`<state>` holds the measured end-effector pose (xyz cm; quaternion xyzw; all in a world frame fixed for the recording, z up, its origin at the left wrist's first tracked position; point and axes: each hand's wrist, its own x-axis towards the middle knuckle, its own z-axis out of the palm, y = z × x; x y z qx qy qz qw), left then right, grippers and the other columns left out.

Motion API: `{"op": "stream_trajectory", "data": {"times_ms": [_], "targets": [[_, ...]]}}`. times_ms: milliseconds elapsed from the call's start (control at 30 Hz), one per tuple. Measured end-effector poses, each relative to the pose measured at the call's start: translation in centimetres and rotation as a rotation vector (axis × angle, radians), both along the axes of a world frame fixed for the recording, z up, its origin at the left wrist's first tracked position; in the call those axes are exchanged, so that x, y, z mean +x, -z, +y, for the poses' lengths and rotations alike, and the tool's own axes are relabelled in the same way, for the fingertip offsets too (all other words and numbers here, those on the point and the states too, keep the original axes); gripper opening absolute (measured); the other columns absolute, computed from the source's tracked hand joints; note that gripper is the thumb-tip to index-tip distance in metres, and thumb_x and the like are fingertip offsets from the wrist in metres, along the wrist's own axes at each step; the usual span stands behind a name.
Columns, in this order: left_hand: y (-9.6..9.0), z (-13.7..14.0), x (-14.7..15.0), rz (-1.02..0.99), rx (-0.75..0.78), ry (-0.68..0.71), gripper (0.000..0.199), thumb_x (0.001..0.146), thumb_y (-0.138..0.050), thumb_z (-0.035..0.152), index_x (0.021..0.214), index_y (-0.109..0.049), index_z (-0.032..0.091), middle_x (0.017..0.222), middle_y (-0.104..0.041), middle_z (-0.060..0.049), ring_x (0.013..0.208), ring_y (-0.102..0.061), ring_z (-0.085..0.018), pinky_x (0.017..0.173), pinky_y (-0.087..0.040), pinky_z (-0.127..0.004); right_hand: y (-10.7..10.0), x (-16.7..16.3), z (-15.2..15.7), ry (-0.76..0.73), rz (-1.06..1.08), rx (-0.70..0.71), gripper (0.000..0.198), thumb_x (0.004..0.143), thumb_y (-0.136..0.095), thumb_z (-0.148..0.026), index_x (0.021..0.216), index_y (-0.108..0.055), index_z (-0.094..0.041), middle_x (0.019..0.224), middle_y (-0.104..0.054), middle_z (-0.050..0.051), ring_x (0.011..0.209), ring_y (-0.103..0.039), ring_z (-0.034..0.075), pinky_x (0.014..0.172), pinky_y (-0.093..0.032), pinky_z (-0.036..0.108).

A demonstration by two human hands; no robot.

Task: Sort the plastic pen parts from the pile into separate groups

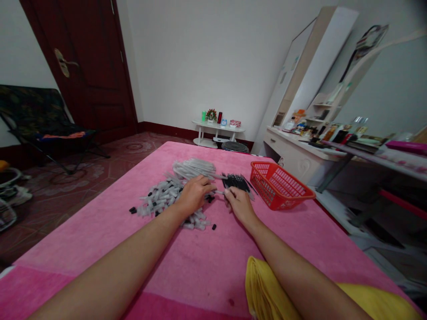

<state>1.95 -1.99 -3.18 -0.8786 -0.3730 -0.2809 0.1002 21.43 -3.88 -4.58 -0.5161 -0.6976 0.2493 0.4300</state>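
Observation:
A thin, pale pen barrel (219,192) spans the gap between my two hands. My right hand (239,203) pinches its right end, fingers closed. My left hand (196,194) is curled over the left end, its fingertips partly hidden. Beneath and beside my left hand spreads a heap of clear pen caps (162,198) mixed with small black pieces. Behind that hand lies a pile of clear pen barrels (193,168). Dark pen refills (237,182) with pale tips lie in a bunch just beyond my right hand.
A red plastic basket (280,189) stands at the right of the pink-covered table (200,275). One black piece (214,227) lies loose near the front of the heap. Yellow cloth (267,289) rests under my right forearm. A dressing table (300,144) stands farther right.

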Motion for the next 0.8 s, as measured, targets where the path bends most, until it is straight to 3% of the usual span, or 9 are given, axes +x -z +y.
{"op": "stream_trajectory", "data": {"times_ms": [100, 267, 400, 500, 567, 633, 733, 800], "targets": [[0.0, 0.0, 0.0, -0.006, -0.006, 0.018, 0.040, 0.075, -0.047, 0.003, 0.103, -0.067, 0.023, 0.091, -0.061, -0.006, 0.090, -0.050, -0.021, 0.075, -0.041, -0.031, 0.0, -0.1, -0.1, -0.006, 0.026, -0.049, 0.045, 0.089, -0.037, -0.049, 0.060, -0.050, -0.018, 0.045, -0.050, -0.003, 0.034, -0.047, 0.010, 0.037, -0.034, 0.020], [0.0, 0.0, 0.0, -0.012, -0.015, 0.002, 0.043, 0.072, -0.047, 0.001, 0.104, -0.067, 0.022, 0.090, -0.061, -0.006, 0.089, -0.050, -0.021, 0.075, -0.041, -0.031, -0.3, -0.3, -0.2, -0.020, 0.057, -0.013, 0.034, 0.084, -0.047, -0.047, 0.066, -0.051, -0.018, 0.046, -0.051, -0.004, 0.037, -0.049, 0.009, 0.040, -0.037, 0.019], [0.3, 0.1, -0.1, -0.002, -0.004, 0.015, 0.039, 0.075, -0.048, 0.004, 0.102, -0.068, 0.023, 0.090, -0.062, -0.006, 0.088, -0.051, -0.020, 0.074, -0.041, -0.031, -0.2, -0.5, -0.1, -0.067, 0.176, -0.216, 0.045, 0.081, -0.044, -0.055, 0.058, -0.049, -0.017, 0.042, -0.050, -0.003, 0.030, -0.043, 0.009, 0.031, -0.031, 0.019], [0.3, 0.4, -0.3, -0.083, 0.004, 0.033, 0.035, 0.077, -0.048, 0.006, 0.100, -0.068, 0.023, 0.092, -0.063, -0.006, 0.090, -0.052, -0.020, 0.077, -0.042, -0.032, 0.0, -0.5, 0.0, -0.097, 0.275, -0.278, 0.050, 0.081, -0.041, -0.060, 0.059, -0.050, -0.016, 0.042, -0.050, -0.002, 0.029, -0.042, 0.009, 0.030, -0.031, 0.019], [0.2, 0.8, -0.6, -0.231, -0.004, 0.039, 0.032, 0.079, -0.047, 0.007, 0.099, -0.067, 0.022, 0.093, -0.065, -0.006, 0.092, -0.054, -0.020, 0.081, -0.043, -0.033, 0.0, -0.4, 0.1, -0.090, 0.256, -0.236, 0.049, 0.084, -0.038, -0.057, 0.062, -0.053, -0.016, 0.046, -0.053, -0.001, 0.032, -0.044, 0.009, 0.033, -0.033, 0.020], [0.1, 1.1, -0.8, -0.481, -0.035, 0.031, 0.027, 0.080, -0.048, 0.009, 0.097, -0.066, 0.020, 0.092, -0.065, -0.006, 0.091, -0.056, -0.019, 0.082, -0.045, -0.034, 0.0, -0.4, 0.1, -0.070, 0.141, -0.108, 0.039, 0.084, -0.044, -0.048, 0.069, -0.058, -0.015, 0.057, -0.059, 0.001, 0.043, -0.051, 0.011, 0.042, -0.041, 0.022], [-0.2, 1.6, -0.8, -0.939, -0.176, 0.006, 0.015, 0.078, -0.052, 0.016, 0.090, -0.062, 0.017, 0.088, -0.065, -0.006, 0.085, -0.060, -0.018, 0.075, -0.050, -0.032, -0.2, -0.6, 0.0, -0.100, -0.102, 0.158, 0.016, 0.077, -0.056, -0.024, 0.087, -0.066, -0.017, 0.086, -0.066, 0.005, 0.077, -0.060, 0.017, 0.071, -0.049, 0.030], [-0.3, 1.8, -0.7, -1.211, -0.315, 0.032, 0.014, 0.075, -0.057, 0.021, 0.088, -0.058, 0.016, 0.086, -0.065, -0.005, 0.081, -0.062, -0.018, 0.069, -0.053, -0.030, -0.5, -0.8, -0.3, -0.181, -0.229, 0.284, 0.032, 0.074, -0.055, -0.011, 0.102, -0.066, -0.020, 0.104, -0.065, 0.006, 0.099, -0.056, 0.020, 0.087, -0.044, 0.037]]}}
